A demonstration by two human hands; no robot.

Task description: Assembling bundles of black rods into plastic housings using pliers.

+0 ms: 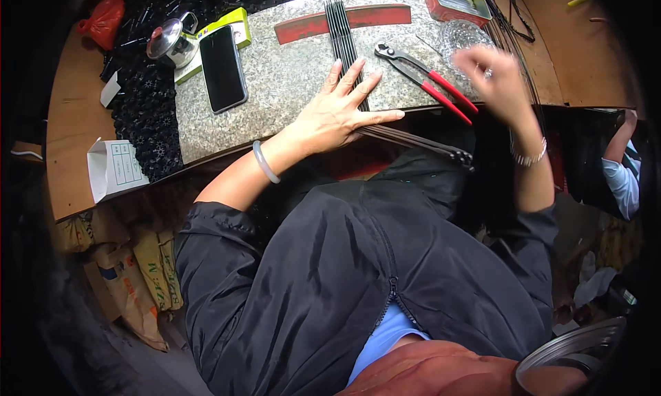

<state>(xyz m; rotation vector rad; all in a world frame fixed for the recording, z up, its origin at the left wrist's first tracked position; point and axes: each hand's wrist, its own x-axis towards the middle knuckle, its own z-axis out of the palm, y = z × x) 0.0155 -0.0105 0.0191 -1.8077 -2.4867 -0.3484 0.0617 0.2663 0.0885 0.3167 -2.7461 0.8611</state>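
Observation:
My left hand (339,108) lies flat with its fingers spread over a bundle of thin dark rods (340,29). The rods run across a curved red bar (296,31) on the speckled stone slab (275,93). Below my palm their other ends (420,141) reach past the slab's near edge to the right. My right hand (497,79) is smeared by motion above the slab's right side, beside a clear round dish (463,38); its fingers cannot be read. Between my hands lie pincers with red handles (434,86), touched by neither.
Left on the slab are a black phone (222,69) and a lidded metal pot (172,45). A red tin (454,2) stands at the back right. Black small parts (146,107) heap along the left, near a white carton (117,170). Another person's arm (622,165) shows at far right.

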